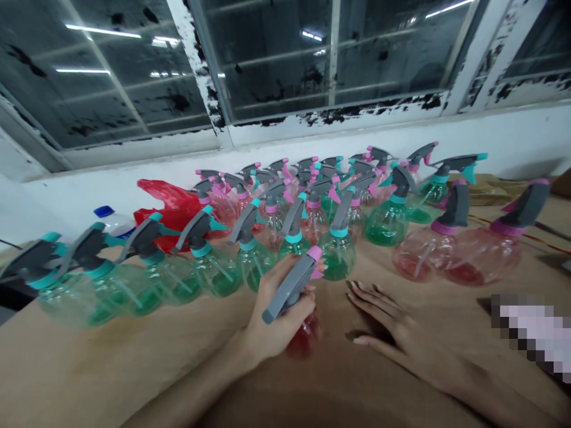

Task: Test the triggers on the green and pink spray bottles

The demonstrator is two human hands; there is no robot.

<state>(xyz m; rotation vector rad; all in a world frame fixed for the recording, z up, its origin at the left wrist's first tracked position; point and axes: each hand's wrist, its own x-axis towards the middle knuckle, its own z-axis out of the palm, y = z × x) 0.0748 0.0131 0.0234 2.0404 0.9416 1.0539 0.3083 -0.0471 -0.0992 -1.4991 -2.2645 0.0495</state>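
Observation:
My left hand (279, 309) is wrapped round the neck of a pink spray bottle (304, 342) with a grey and pink trigger head. Red liquid shows in its lower part, and the bottle stands near the middle of the table. To its right, my right hand (392, 321) rests on the tabletop with fingers stretched out, holding nothing. Just beyond both hands is a green spray bottle (336, 255) with a turquoise collar. Two pink spray bottles, the nearer one (417, 255) with red liquid in it, stand beyond my right hand.
A row of several green spray bottles (178, 279) runs along the left. Many more pink and green bottles crowd the back by the wall. A red plastic bag (167, 205) and a blue-capped bottle (113, 223) lie behind the row. A blurred-out object (535, 333) is at the right.

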